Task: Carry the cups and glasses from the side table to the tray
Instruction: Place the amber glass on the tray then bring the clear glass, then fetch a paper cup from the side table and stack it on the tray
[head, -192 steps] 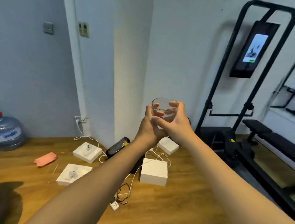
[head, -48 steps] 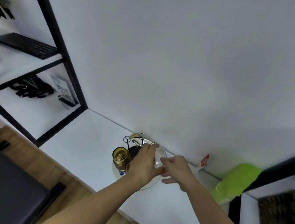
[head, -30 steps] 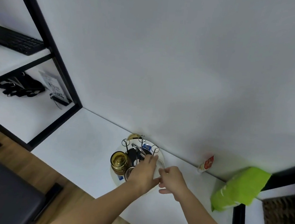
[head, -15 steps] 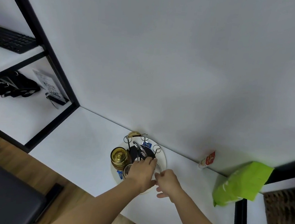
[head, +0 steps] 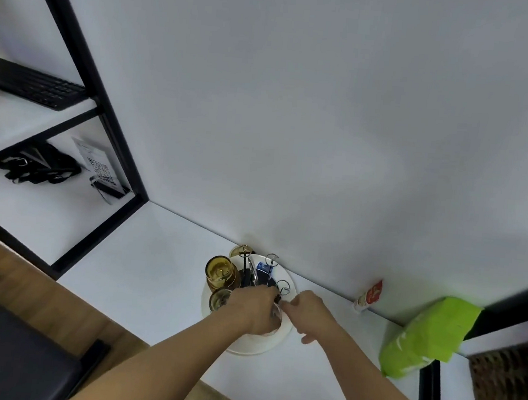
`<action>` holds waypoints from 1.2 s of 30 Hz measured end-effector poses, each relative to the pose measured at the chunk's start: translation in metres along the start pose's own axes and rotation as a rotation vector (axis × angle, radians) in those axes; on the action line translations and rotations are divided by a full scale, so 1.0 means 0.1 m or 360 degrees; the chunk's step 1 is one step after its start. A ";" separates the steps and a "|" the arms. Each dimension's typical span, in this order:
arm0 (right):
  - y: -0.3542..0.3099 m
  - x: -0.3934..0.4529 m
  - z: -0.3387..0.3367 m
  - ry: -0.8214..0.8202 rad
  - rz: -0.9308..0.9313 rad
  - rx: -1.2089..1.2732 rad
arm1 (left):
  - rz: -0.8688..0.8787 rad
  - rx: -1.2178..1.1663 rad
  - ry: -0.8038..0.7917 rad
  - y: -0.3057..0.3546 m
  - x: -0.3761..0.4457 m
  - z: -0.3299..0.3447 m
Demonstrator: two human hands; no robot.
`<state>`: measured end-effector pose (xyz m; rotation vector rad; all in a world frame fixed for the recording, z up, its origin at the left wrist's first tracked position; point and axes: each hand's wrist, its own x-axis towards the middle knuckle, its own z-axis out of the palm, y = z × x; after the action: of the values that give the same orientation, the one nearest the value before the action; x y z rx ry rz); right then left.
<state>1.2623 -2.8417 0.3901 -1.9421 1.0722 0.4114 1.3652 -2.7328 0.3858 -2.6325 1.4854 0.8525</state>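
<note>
hands at the tray, head view: we see our left hand (head: 254, 310) curled over a clear glass (head: 276, 315) low on the white tray (head: 253, 347), fingers wrapped round it, apparently setting it down. our right hand (head: 305, 312) sits at three o'clock of the glass with fingers loosely bent, holding nothing we can make out. two amber glasses (head: 219, 272) already stand at ten o'clock by the wire rack (head: 270, 272). we judge this delivery nearly done; the side table is out of frame, so what remains is unknown.
</note>
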 end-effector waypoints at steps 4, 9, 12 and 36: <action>-0.22 -0.07 -0.31 0.0150 -0.0180 -0.0101 | -0.0020 -0.0055 0.0096 0.07 -0.01 -0.49; -0.66 -0.29 -0.84 0.0424 -0.0525 -0.0100 | 0.0030 -0.0100 0.0477 0.10 -0.07 -1.33; -0.97 -0.54 -1.21 0.0627 -0.0770 -0.0047 | 0.0110 -0.0127 0.0813 0.11 -0.18 -1.78; -1.49 -1.58 -1.79 0.0740 -0.1579 0.0617 | 0.0269 -0.0749 0.1714 0.37 -1.17 -2.49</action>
<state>1.2720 -2.8639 0.6703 -1.9712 0.2895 -0.7613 1.4014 -2.7248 0.6610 -3.6155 1.8143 -0.4347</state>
